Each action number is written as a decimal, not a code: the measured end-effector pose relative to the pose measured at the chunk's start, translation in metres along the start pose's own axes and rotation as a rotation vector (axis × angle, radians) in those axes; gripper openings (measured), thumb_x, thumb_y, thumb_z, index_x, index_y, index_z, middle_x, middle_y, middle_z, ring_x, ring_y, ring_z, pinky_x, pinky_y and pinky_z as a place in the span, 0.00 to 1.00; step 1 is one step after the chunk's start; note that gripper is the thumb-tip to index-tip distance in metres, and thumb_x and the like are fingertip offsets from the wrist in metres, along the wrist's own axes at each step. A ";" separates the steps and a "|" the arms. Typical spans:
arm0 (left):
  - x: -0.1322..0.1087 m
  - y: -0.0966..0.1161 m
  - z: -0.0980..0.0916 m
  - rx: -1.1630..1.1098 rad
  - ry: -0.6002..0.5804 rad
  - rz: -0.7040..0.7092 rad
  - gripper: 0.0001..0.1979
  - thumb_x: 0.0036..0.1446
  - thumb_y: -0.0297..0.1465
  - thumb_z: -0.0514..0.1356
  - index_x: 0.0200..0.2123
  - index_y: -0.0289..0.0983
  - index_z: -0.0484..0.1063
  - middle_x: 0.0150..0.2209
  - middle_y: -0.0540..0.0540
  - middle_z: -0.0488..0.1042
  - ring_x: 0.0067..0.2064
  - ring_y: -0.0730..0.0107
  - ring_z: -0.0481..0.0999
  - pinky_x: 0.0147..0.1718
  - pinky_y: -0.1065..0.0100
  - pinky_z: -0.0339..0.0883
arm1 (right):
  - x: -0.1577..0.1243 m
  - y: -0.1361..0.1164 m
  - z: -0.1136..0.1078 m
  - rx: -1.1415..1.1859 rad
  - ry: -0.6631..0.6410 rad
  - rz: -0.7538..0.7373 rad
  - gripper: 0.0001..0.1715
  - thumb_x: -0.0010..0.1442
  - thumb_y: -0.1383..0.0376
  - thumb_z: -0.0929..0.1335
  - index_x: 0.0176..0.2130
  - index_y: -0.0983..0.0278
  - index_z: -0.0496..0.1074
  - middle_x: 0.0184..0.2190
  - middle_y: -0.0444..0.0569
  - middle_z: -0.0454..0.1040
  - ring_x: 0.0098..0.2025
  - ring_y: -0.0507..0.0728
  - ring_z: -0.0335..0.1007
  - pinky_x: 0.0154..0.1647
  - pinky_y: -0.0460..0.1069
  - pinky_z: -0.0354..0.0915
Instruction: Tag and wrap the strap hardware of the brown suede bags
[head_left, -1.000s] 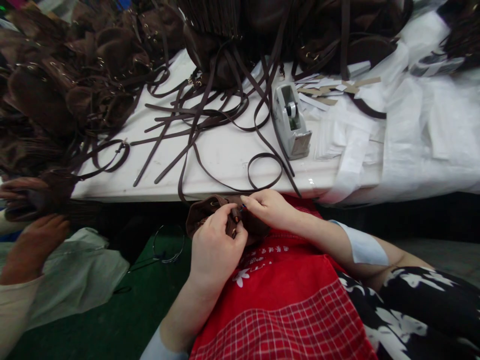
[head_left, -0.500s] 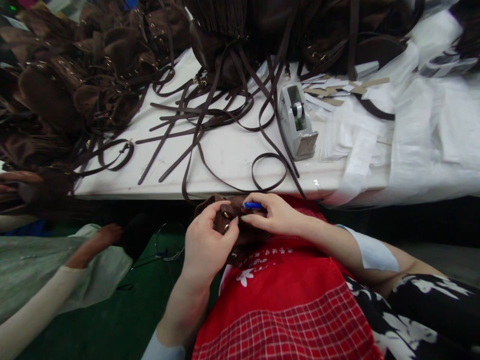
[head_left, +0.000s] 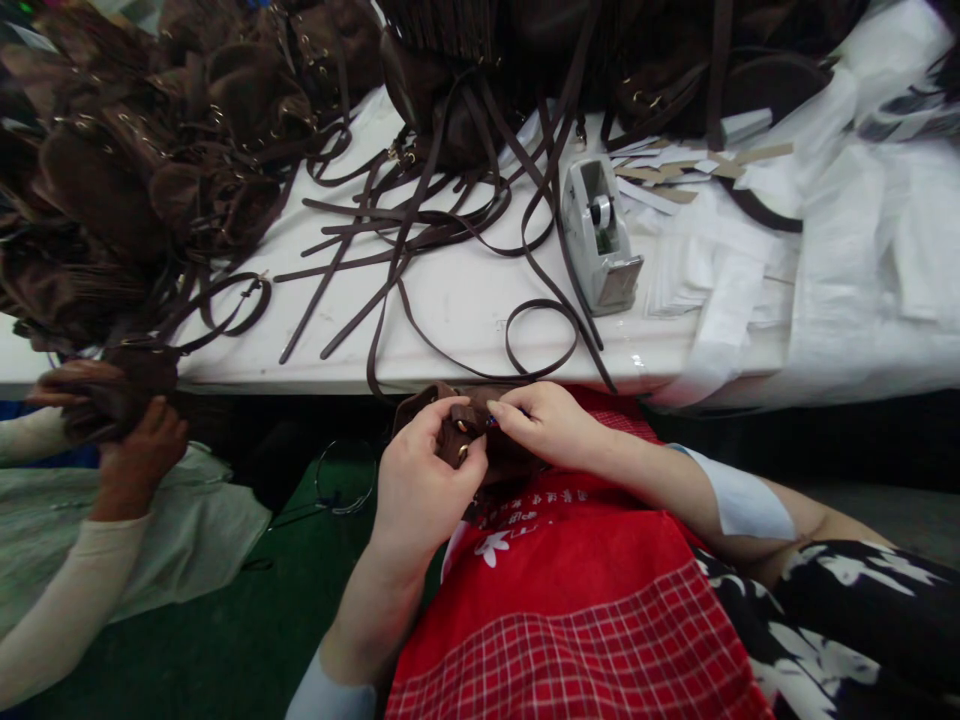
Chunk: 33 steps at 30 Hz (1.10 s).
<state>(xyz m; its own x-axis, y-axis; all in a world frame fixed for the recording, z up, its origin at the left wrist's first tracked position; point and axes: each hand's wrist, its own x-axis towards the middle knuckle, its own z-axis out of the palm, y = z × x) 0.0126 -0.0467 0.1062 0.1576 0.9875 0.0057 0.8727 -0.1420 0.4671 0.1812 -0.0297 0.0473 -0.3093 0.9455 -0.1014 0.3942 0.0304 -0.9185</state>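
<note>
A small dark brown leather pouch (head_left: 457, 435) with brass eyelets rests in my lap, just under the table edge. My left hand (head_left: 424, 480) pinches a gathered fold of the pouch between thumb and fingers. My right hand (head_left: 544, 425) is closed beside it, fingertips pressed against the same fold; a sliver of a blue tool shows under the fingers. A thin brown strap (head_left: 525, 350) loops from the table down toward the pouch.
Brown straps (head_left: 390, 235) sprawl over the white table (head_left: 457, 300). Heaps of brown bags (head_left: 150, 150) fill the left and back. A grey tape dispenser (head_left: 600, 235) and white paper sheets (head_left: 750, 270) lie right. Another person's hands (head_left: 127, 420) grip a bag at left.
My right hand has closed over the blue tool, which showed plainly half a second ago. The other person's hand at left rose from the cloth back up to a brown bag.
</note>
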 end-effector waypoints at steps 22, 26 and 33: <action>-0.001 -0.026 -0.007 -0.386 -0.018 -0.109 0.19 0.51 0.33 0.66 0.47 0.36 0.74 0.38 0.46 0.81 0.36 0.65 0.81 0.37 0.69 0.75 | -0.006 0.004 0.000 0.056 -0.050 -0.113 0.21 0.54 0.52 0.72 0.40 0.65 0.74 0.27 0.43 0.74 0.27 0.51 0.64 0.28 0.45 0.55; -0.002 -0.039 -0.012 -0.497 -0.041 -0.145 0.22 0.51 0.32 0.66 0.50 0.37 0.72 0.44 0.44 0.81 0.42 0.63 0.81 0.42 0.67 0.75 | -0.012 0.009 0.005 -0.201 -0.081 -0.196 0.13 0.51 0.62 0.73 0.39 0.60 0.78 0.31 0.46 0.79 0.31 0.54 0.71 0.32 0.46 0.57; 0.007 -0.037 -0.019 -0.478 -0.268 -0.111 0.18 0.53 0.32 0.64 0.49 0.36 0.75 0.48 0.42 0.79 0.48 0.58 0.78 0.51 0.61 0.71 | 0.011 -0.001 -0.038 -0.457 0.249 -0.295 0.08 0.59 0.62 0.69 0.33 0.62 0.77 0.29 0.47 0.77 0.33 0.55 0.70 0.32 0.47 0.55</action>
<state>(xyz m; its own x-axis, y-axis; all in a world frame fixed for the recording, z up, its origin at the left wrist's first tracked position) -0.0275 -0.0337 0.1056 0.2432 0.9337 -0.2626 0.5939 0.0707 0.8014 0.2109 -0.0069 0.0615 -0.2714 0.9220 0.2761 0.6720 0.3869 -0.6314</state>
